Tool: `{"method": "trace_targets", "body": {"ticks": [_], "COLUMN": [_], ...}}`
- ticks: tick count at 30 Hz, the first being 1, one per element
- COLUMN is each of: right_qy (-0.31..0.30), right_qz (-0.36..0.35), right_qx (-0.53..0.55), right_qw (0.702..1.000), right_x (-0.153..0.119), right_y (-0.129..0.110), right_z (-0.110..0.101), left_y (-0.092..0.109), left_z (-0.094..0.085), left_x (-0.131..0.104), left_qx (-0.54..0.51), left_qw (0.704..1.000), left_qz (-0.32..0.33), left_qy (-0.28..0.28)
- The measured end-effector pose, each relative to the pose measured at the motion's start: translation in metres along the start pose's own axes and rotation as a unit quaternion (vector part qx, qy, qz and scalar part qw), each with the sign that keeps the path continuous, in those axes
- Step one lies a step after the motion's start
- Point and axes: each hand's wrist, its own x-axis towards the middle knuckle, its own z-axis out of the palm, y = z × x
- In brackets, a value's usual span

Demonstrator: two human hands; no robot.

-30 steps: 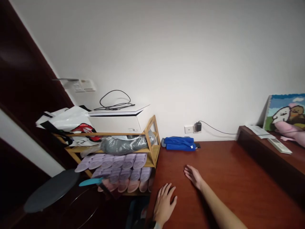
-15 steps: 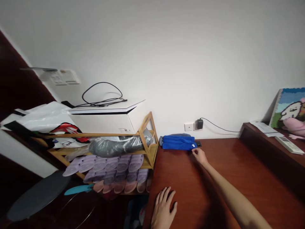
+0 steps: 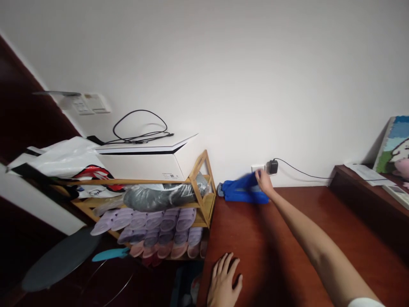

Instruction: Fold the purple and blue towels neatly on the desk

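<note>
My right hand (image 3: 264, 181) is stretched far out across the tabletop (image 3: 303, 238) to the folded blue cloth (image 3: 243, 192), which lies at the back edge against the wall, just beside the wooden shoe rack (image 3: 201, 187). My fingers are closed on the cloth's right end and that end is raised off the wood, though the picture is blurred there and I cannot tell how much of the fabric I have pinched. The cloth's long axis runs left to right along the wall, so it stretches away to the left of my grip, toward the rack. Just behind my knuckles a black charger (image 3: 273, 166) sits in the wall socket, its cable running off to the right. My left hand (image 3: 224, 283) is well apart from all this, flat and open on the near edge of the tabletop, holding nothing. The right hand is plainly the nearer one to the cloth.
</note>
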Motion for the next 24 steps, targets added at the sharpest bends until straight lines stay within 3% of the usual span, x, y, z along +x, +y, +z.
{"method": "trace_targets", "body": {"ticks": [2,4,7,9,12,17,20,24], "right_qy": [0.06,0.163,0.254,0.241,0.171,0.088,0.049,-0.005], "right_qz": [-0.06,-0.175,-0.333,-0.363,-0.328,-0.173,-0.11,-0.065], "right_qx": [0.034,0.102,0.14,0.105,0.07,0.154,0.199,0.183], "right_qw": [0.996,0.966,0.897,0.894,0.926,0.969,0.972,0.981], "right_x": [0.019,0.02,-0.012,-0.043,-0.089,-0.154,-0.189,-0.226], "right_y": [-0.051,-0.102,-0.154,-0.165,-0.154,-0.111,-0.093,-0.081], "right_z": [-0.036,-0.083,-0.156,-0.193,-0.226,-0.257,-0.275,-0.295], "left_y": [0.006,0.011,0.015,0.017,0.019,0.041,0.083,0.158], "left_z": [-0.008,-0.013,-0.019,-0.022,-0.026,-0.031,-0.038,-0.047], "left_x": [0.001,0.003,0.007,0.01,0.01,0.02,0.039,0.06], "left_qx": [-0.005,-0.011,-0.017,-0.022,-0.044,-0.148,-0.231,-0.321], "left_qw": [1.0,1.0,1.0,1.0,0.998,0.984,0.962,0.938], "left_qz": [0.0,0.005,0.008,0.008,0.014,0.014,0.013,0.091], "left_qy": [0.0,0.002,0.011,0.016,0.036,0.097,0.141,0.091]}}
